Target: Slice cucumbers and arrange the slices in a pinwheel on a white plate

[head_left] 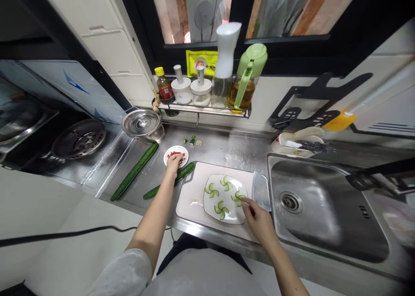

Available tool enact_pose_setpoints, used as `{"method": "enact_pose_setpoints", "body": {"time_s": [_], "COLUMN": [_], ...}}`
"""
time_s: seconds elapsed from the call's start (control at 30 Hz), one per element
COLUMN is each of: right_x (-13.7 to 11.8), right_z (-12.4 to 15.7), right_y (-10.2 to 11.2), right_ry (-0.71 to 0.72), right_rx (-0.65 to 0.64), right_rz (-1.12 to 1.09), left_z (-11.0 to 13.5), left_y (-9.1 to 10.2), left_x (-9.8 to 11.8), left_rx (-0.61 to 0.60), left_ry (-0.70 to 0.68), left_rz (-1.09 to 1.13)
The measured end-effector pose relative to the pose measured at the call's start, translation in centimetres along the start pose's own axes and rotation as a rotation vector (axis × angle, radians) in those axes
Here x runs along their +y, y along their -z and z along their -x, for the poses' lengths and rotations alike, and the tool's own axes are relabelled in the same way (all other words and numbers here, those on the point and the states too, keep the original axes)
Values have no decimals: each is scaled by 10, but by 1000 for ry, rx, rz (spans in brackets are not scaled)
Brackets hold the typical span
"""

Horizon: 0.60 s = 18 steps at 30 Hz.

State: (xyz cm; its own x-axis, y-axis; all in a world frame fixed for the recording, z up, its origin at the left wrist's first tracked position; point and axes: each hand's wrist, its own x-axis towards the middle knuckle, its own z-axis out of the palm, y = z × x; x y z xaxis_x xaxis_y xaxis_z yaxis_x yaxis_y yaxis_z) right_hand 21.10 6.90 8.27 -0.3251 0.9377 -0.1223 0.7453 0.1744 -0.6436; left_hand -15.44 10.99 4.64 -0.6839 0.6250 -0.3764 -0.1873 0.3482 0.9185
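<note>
Dish's [165, 156] red bits [180, 153] pinched by left hand [174, 162]; cucumber slice [239, 197] pinched at right hand [257, 218] fingertips.

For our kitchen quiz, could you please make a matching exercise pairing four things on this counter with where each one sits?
Things:
1. small white dish
2. square plate
3. lidded pot
4. longest cucumber

Places:
A. on the cutting board, at the fingertips of the right hand
B. at the back of the counter, next to the stove
C. lying on the counter, left of the dish
D. under the fingers of the left hand

Pairs: 1-D, 2-A, 3-B, 4-C.
</note>
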Motion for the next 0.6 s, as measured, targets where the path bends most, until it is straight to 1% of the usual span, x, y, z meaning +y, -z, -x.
{"method": "enact_pose_setpoints", "body": {"time_s": [0.07, 0.13, 0.23, 0.3, 0.37, 0.43, 0.5, 0.6], "right_x": [-10, -26, -53, -70, -83, -92, -96, -95], "right_z": [-6, -14, -28, -37, -46, -51, -54, -56], "right_y": [-1, -3, -9, -13, -17, -19, -20, -22], "right_ry": [16, 37, 68, 86, 113, 147, 157, 152], "right_rx": [20, 50, 88, 79, 106, 187, 237, 247], "right_rz": [-46, -114, -264, -379, -470, -478, -475, -496], "left_z": [18, 42, 80, 103, 121, 132, 137, 138], "left_y": [-3, -9, -21, -31, -39, -46, -50, -52], "left_x": [3, 8, 17, 23, 27, 28, 26, 21], "left_rx": [-107, -248, -434, -502, -550, -578, -592, -598], "left_ry": [80, 138, 183, 184, 177, 153, 128, 106], "left_rz": [170, 295, 371, 380, 371, 347, 331, 331]}}
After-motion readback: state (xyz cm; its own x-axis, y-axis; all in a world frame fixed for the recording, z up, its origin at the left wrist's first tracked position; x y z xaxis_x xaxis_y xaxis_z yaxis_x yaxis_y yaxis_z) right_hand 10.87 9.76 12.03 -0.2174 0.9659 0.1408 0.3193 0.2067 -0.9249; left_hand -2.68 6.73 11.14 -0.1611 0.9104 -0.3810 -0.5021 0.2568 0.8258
